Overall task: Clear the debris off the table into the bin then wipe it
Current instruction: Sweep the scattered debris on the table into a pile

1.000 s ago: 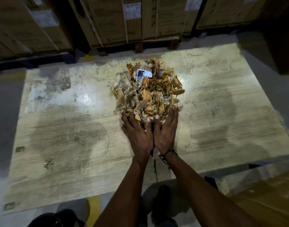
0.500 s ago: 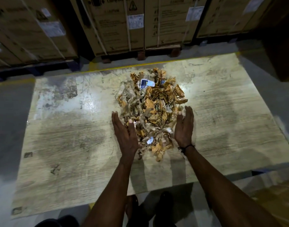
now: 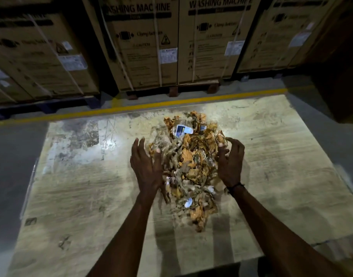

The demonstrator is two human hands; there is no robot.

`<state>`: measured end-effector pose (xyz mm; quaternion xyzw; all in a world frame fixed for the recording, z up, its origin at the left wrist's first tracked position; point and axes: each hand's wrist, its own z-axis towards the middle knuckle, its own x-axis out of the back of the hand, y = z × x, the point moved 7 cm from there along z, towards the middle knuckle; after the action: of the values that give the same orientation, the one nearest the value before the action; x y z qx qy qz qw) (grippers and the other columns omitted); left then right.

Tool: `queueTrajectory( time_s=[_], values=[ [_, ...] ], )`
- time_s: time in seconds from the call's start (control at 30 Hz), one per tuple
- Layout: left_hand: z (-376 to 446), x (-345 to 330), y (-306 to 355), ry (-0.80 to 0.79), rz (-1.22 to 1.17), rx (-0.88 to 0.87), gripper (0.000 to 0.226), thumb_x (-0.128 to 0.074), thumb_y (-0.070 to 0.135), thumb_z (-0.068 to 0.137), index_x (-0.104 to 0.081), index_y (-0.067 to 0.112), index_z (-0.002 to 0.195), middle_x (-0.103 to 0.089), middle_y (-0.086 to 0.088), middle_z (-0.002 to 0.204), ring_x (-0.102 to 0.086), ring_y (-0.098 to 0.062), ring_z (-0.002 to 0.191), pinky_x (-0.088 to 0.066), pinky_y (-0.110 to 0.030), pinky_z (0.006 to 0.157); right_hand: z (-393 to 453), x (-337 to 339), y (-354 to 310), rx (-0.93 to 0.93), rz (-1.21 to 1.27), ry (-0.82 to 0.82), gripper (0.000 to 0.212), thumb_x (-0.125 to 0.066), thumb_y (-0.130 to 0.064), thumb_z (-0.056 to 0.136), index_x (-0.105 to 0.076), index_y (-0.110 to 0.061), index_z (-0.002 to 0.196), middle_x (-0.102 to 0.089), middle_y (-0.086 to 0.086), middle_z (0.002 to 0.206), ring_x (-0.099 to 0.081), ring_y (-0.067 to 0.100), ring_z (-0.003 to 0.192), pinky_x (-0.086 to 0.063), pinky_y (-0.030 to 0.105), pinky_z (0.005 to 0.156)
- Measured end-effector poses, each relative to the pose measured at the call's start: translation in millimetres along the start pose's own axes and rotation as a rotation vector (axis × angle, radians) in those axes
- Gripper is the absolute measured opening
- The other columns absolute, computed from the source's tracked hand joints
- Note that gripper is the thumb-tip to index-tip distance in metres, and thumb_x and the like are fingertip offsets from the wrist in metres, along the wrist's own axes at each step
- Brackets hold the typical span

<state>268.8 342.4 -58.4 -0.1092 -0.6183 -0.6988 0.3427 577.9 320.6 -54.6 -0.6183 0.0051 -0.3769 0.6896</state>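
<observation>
A heap of debris [image 3: 191, 162], brown and orange crumpled scraps with bits of white and blue paper, lies in the middle of the worn pale table [image 3: 87, 196]. My left hand [image 3: 145, 166] lies against the heap's left side with its fingers stretched out. On the heap's right side my right hand [image 3: 230, 160] cups the scraps, fingers bent inward over the edge. The two hands flank the pile without lifting it. No bin and no cloth are in view.
Large cardboard washing-machine boxes [image 3: 143, 43] on pallets stand behind the table, beyond a yellow floor line [image 3: 131, 108]. Grey floor [image 3: 9, 156] lies to the left. A dark object [image 3: 339, 76] stands at the far right.
My hands were together at the near end of the heap; they have moved apart and forward along its sides. The view has tilted upward.
</observation>
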Motion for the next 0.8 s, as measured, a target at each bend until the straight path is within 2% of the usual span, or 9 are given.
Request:
queueTrajectory(
  time_s=[0.13, 0.2, 0.27, 0.33, 0.4, 0.5, 0.57, 0.63, 0.8],
  values=[
    [44, -35, -10, -0.318, 0.004, 0.068, 0.068, -0.031, 0.063, 0.106, -0.03, 0.027, 0.163, -0.022, -0.008, 0.172, -0.02, -0.026, 0.159, -0.021, -0.054, 0.128, 40, -39, 29, -0.112, -0.166, -0.291, 0.07, -0.035, -0.064, 0.104, -0.043, -0.018, 0.156, -0.034, 0.012, 0.165, -0.03, 0.03, 0.153, -0.021, 0.028, 0.122],
    [49, -52, -4, -0.464, 0.034, -0.006, 0.075, -0.024, 0.07, 0.103, -0.028, 0.027, 0.164, -0.019, -0.007, 0.174, -0.017, -0.025, 0.16, -0.018, -0.049, 0.129, 43, -55, 26, -0.079, -0.167, -0.432, 0.08, -0.025, -0.073, 0.101, -0.04, -0.02, 0.158, -0.035, 0.009, 0.166, -0.026, 0.026, 0.156, -0.02, 0.044, 0.128],
    [44, -63, 2, -0.548, 0.063, -0.097, 0.076, -0.021, 0.071, 0.102, -0.029, 0.028, 0.165, -0.019, -0.006, 0.174, -0.017, -0.024, 0.16, -0.018, -0.049, 0.129, 37, -58, 14, -0.041, -0.149, -0.485, 0.071, -0.028, -0.062, 0.103, -0.039, -0.02, 0.159, -0.036, 0.008, 0.166, -0.027, 0.024, 0.156, -0.023, 0.048, 0.127],
    [38, -63, 3, -0.526, 0.074, -0.134, 0.066, -0.026, 0.063, 0.106, -0.037, 0.029, 0.161, -0.027, -0.005, 0.171, -0.024, -0.023, 0.158, -0.019, -0.056, 0.128, 29, -51, -4, 0.035, -0.152, -0.447, 0.061, -0.032, -0.053, 0.106, -0.045, -0.019, 0.156, -0.043, 0.009, 0.161, -0.036, 0.024, 0.151, -0.029, 0.043, 0.124],
    [40, -49, 5, -0.379, 0.07, -0.149, 0.057, -0.033, 0.054, 0.107, -0.048, 0.025, 0.153, -0.04, -0.004, 0.164, -0.033, -0.024, 0.153, -0.021, -0.06, 0.124, 31, -34, -18, 0.101, -0.15, -0.282, 0.049, -0.04, -0.043, 0.108, -0.054, -0.014, 0.145, -0.055, 0.012, 0.147, -0.051, 0.015, 0.131, -0.039, 0.026, 0.11],
    [71, -27, 16, -0.131, 0.007, -0.178, 0.048, -0.043, 0.048, 0.103, -0.055, 0.018, 0.139, -0.052, -0.005, 0.149, -0.045, -0.025, 0.141, -0.032, -0.056, 0.118, 61, -23, -26, 0.094, -0.17, -0.138, 0.037, -0.053, -0.029, 0.107, -0.058, -0.007, 0.137, -0.058, 0.016, 0.139, -0.048, 0.004, 0.116, -0.029, -0.002, 0.094],
    [101, -36, 18, -0.182, -0.03, -0.159, 0.053, -0.048, 0.049, 0.101, -0.054, 0.015, 0.141, -0.055, -0.008, 0.147, -0.049, -0.027, 0.138, -0.036, -0.052, 0.117, 89, -37, -25, 0.114, -0.209, -0.259, 0.046, -0.05, -0.039, 0.106, -0.057, -0.007, 0.138, -0.056, 0.015, 0.142, -0.051, 0.018, 0.129, -0.031, 0.011, 0.107],
    [127, -60, 19, -0.371, -0.02, -0.115, 0.061, -0.048, 0.051, 0.1, -0.048, 0.015, 0.15, -0.048, -0.01, 0.156, -0.043, -0.027, 0.145, -0.033, -0.045, 0.121, 112, -59, -23, 0.111, -0.249, -0.429, 0.053, -0.048, -0.044, 0.106, -0.053, -0.006, 0.143, -0.054, 0.017, 0.147, -0.048, 0.03, 0.138, -0.032, 0.027, 0.112],
    [140, -119, 29, -0.798, -0.008, -0.128, 0.055, -0.047, 0.051, 0.108, -0.046, 0.024, 0.156, -0.042, -0.005, 0.164, -0.044, -0.024, 0.147, -0.034, -0.039, 0.121, 131, -105, -25, 0.11, -0.386, -0.73, 0.058, -0.041, -0.045, 0.11, -0.042, -0.008, 0.155, -0.044, 0.015, 0.16, -0.042, 0.03, 0.146, -0.031, 0.036, 0.117]
  ],
)
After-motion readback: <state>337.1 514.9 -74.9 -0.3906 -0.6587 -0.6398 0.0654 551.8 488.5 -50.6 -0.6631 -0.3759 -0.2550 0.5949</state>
